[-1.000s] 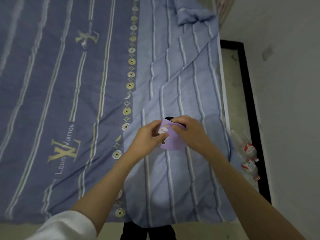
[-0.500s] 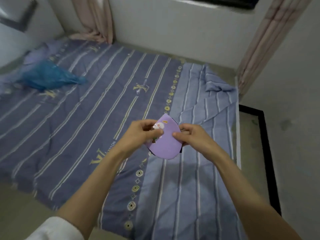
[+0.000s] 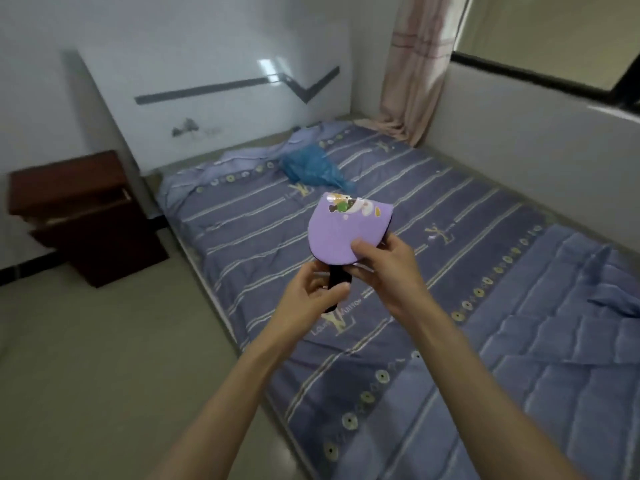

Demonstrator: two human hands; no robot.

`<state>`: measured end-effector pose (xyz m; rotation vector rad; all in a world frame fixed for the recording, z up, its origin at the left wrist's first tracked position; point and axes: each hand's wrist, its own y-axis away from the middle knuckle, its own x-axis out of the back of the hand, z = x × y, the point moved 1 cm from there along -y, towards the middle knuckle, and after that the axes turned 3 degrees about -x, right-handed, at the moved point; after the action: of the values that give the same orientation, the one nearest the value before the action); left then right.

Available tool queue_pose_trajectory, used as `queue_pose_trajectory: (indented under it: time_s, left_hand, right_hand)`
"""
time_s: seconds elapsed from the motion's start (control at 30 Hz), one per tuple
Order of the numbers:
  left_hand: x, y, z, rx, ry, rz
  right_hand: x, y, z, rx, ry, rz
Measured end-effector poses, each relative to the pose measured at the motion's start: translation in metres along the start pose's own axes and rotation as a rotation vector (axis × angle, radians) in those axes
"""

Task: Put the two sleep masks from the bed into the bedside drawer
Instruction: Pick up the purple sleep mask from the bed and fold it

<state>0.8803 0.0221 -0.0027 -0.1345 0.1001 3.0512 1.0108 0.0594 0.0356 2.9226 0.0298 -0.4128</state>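
Note:
I hold a folded purple sleep mask [image 3: 341, 230] with a cartoon print in front of me, above the bed [image 3: 433, 271]. My right hand [image 3: 384, 268] pinches its lower edge. Just below it, my left hand [image 3: 311, 292] grips a black piece [image 3: 337, 282], either a strap or a second mask; I cannot tell which. The dark wooden bedside table [image 3: 72, 209] stands at the far left by the headboard, with its top drawer [image 3: 90, 206] pulled partly out.
The bed carries a blue-purple striped quilt and a crumpled blue plastic bag [image 3: 313, 166] near the headboard. Bare beige floor [image 3: 104, 358] lies between me and the bedside table. A pink curtain [image 3: 415, 64] and a window are at the back right.
My view has swung left from the bed's far side toward the headboard and bedside table. Both hands stay on the mask, now turned upright, with my left hand shifted down to the black piece.

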Motion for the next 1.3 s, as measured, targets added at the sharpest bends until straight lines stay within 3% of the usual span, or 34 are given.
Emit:
queue_pose_trajectory:
  time_s: [0.1,0.2,0.23,0.37,0.47,0.63,0.77,0.97,1.07,1.2,1.3]
  left_hand:
    - [0.057,0.011,0.020,-0.050,-0.102,0.142]
    - [0.132,0.031,0.032,-0.012,-0.143,0.173]
    - [0.155,0.038,0.036,0.015,-0.051,0.174]
    - [0.268,0.062,0.056,-0.033,0.704,0.339]
    - [0.342,0.073,0.067,-0.117,0.860,0.436]
    - [0.424,0.063,0.066,-0.109,0.670,0.677]
    - [0.479,0.040,0.061,-0.122,0.503,0.736]
    - [0.561,-0.024,0.063,-0.003,0.352,0.662]
    - [0.603,-0.062,0.068,0.048,0.160,0.602]
    - [0.661,-0.109,0.081,-0.042,0.139,0.596]
    - [0.701,-0.138,0.085,-0.002,0.157,0.565]
  right_hand:
    - [-0.061,-0.011,0.007,0.037,0.008,-0.076]
    - [-0.122,-0.025,0.023,0.066,0.032,-0.094]
    - [-0.138,-0.028,0.028,0.067,0.035,-0.094]
    - [-0.221,-0.039,0.064,0.085,0.065,-0.210]
    - [-0.279,-0.042,0.096,0.058,0.074,-0.339]
    - [-0.362,-0.063,0.129,0.017,0.070,-0.500]
    - [-0.415,-0.095,0.147,0.019,0.168,-0.619]
    - [-0.497,-0.173,0.164,-0.033,0.232,-0.729]
    - [-0.535,-0.217,0.164,-0.068,0.260,-0.759]
    - [-0.589,-0.279,0.162,-0.084,0.375,-0.837]
    - [-0.626,-0.314,0.165,-0.086,0.390,-0.890]
